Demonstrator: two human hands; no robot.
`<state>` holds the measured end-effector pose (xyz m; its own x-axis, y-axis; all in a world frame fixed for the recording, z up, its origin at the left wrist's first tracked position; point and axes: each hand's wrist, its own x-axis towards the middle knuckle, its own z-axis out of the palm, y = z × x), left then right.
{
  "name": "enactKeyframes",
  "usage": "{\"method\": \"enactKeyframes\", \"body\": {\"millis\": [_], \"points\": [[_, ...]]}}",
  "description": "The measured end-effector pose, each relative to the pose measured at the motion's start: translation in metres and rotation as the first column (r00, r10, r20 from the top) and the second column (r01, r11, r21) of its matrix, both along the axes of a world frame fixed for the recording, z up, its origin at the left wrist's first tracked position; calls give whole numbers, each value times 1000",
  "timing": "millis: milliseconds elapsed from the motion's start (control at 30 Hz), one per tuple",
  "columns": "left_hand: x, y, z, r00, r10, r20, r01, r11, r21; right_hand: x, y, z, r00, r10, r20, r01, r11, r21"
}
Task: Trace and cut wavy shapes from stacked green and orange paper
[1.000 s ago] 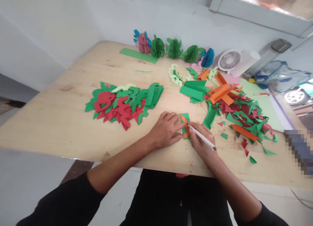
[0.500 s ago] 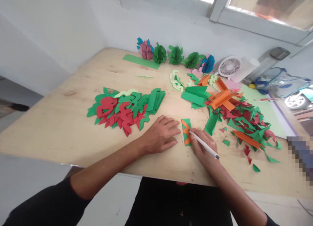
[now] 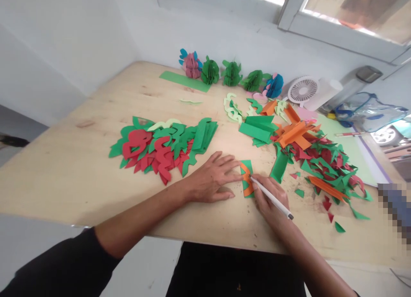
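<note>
My right hand [image 3: 272,197] grips a white pen [image 3: 272,198], its tip down on an orange wavy paper cutout [image 3: 247,188]. That cutout lies on top of a small green paper rectangle [image 3: 247,163] on the wooden table. My left hand [image 3: 214,177] rests palm down with fingers spread, one fingertip reaching the left edge of the orange cutout. To the left of it is a heap of wavy cutouts, with red pieces [image 3: 163,158] among green ones [image 3: 180,136].
Folded green strips [image 3: 258,128], orange strips [image 3: 293,132] and a pile of red and green scraps [image 3: 330,160] cover the right side. Along the wall stand several paper honeycomb figures [image 3: 231,73], a white fan [image 3: 303,90], a bottle [image 3: 356,85] and a clear pouch [image 3: 374,111].
A finger of my left hand has moved right and now touches the orange cutout. My right hand still holds the pen on it. The view has shifted slightly.
</note>
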<state>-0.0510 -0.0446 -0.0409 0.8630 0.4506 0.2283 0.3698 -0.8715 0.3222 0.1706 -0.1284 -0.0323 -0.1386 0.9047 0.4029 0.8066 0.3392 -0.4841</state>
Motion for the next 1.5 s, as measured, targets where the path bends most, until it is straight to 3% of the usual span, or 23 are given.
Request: {"method": "enactKeyframes", "body": {"millis": [533,667,800,900,1500], "points": [[0,1,-4,1000,-7,-4,7,999,-33,-3,0,5,1000,-12,-21,12,1000,-26],[0,1,-3,1000,-7,-2,7,999,-31,-3,1,7,977,-103,-187,70,981,-180],[0,1,-2,1000,-10,10,10,1000,-13,-5,11,2,848,-241,-472,83,940,-331],[0,1,-2,1000,-12,18,13,1000,-13,-11,22,-2,787,-257,-561,46,931,-361],[-1,2,-4,1000,-8,7,8,999,-43,-25,35,-3,862,-240,-446,97,942,-320]]}}
